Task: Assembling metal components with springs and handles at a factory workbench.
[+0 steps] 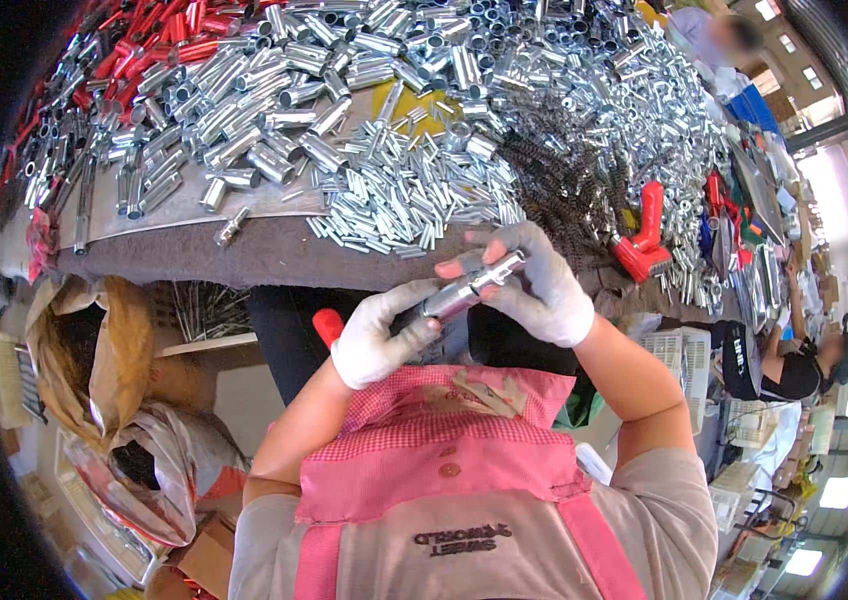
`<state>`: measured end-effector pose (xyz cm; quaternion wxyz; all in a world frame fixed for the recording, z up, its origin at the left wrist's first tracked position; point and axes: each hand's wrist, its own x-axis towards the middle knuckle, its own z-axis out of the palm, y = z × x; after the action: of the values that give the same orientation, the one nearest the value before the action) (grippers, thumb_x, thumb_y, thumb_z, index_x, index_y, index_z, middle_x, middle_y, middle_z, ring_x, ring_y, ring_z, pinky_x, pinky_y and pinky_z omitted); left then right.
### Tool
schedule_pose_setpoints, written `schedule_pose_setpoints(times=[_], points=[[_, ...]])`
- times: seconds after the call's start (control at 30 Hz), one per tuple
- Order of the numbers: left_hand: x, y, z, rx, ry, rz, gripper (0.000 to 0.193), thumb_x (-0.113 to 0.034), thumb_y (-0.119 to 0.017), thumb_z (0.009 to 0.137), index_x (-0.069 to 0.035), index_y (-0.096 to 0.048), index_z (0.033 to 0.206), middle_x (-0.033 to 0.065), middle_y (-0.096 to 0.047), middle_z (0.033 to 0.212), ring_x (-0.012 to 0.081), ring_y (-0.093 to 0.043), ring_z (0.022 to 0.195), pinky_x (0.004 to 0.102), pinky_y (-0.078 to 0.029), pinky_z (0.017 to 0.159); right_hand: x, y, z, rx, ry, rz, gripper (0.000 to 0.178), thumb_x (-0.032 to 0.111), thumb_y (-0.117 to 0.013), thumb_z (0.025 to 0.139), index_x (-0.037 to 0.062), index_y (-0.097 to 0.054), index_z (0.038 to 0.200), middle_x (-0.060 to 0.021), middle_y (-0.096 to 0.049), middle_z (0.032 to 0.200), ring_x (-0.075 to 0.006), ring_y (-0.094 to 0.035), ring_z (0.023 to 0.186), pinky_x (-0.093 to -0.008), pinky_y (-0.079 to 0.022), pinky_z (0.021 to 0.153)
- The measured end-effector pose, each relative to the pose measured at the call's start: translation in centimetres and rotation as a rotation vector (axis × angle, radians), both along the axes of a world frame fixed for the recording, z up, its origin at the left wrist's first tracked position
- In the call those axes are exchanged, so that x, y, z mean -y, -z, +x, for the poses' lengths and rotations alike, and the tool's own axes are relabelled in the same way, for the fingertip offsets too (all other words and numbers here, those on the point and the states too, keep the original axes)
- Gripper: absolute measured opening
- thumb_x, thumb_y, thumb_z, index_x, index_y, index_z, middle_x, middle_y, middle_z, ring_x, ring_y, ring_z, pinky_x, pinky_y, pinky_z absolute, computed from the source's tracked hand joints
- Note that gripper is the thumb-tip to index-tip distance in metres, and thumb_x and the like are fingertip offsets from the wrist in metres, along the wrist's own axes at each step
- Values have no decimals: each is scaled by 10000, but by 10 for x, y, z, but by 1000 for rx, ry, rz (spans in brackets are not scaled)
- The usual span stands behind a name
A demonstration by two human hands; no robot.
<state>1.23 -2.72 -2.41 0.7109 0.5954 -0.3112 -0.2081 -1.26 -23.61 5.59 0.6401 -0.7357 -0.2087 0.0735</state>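
Note:
A shiny metal tube [459, 297] is held level above my lap, just off the table's front edge. My left hand [379, 333], in a white glove, is closed around its left part. At the tube's right end, the gloved fingers and thumb of my right hand [534, 290] close on a narrower stepped section. Some fingertips poke out bare from the gloves. A red rounded grip [327, 325] sticks out behind my left hand, roughly in line with the tube; my hand hides whether they join.
On the table, short metal pins [414, 200], larger tubes [244, 125], dark springs [554, 165] and red parts [159, 40] lie heaped. A red pistol-shaped tool [644, 240] rests at the right edge. Open sacks [94, 350] stand lower left. Another person [804, 365] sits far right.

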Motion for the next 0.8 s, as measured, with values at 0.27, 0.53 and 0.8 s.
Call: schedule_pose_setpoints(times=[0.27, 0.53, 0.8], points=[[-2, -14, 0, -513, 110, -173, 391, -252, -522, 889, 35, -505, 1152, 57, -546, 743, 101, -464, 585, 216, -367, 537, 11, 1, 123, 587, 409, -938, 337, 244, -508, 897, 180, -551, 1225, -150, -541, 1172, -306, -509, 1111, -380, -413, 961], [-10, -15, -10, -466, 0, -134, 336, -208, -501, 903, 35, -506, 1135, 67, -531, 732, 107, -460, 571, 224, -370, 546, 31, -32, 117, 88, 311, -425, 211, 156, -565, 884, 40, -612, 1054, -55, -655, 945, -98, -552, 642, -230, -458, 601], [7, -24, -12, -418, 180, -26, 295, -142, -529, 909, -5, -554, 1169, 1, -545, 744, 53, -456, 587, 209, -383, 526, 42, -80, 13, 393, -180, -594, 260, 29, -664, 774, 24, -641, 1033, -140, -623, 1119, -285, -604, 1025, -361, -490, 859]])
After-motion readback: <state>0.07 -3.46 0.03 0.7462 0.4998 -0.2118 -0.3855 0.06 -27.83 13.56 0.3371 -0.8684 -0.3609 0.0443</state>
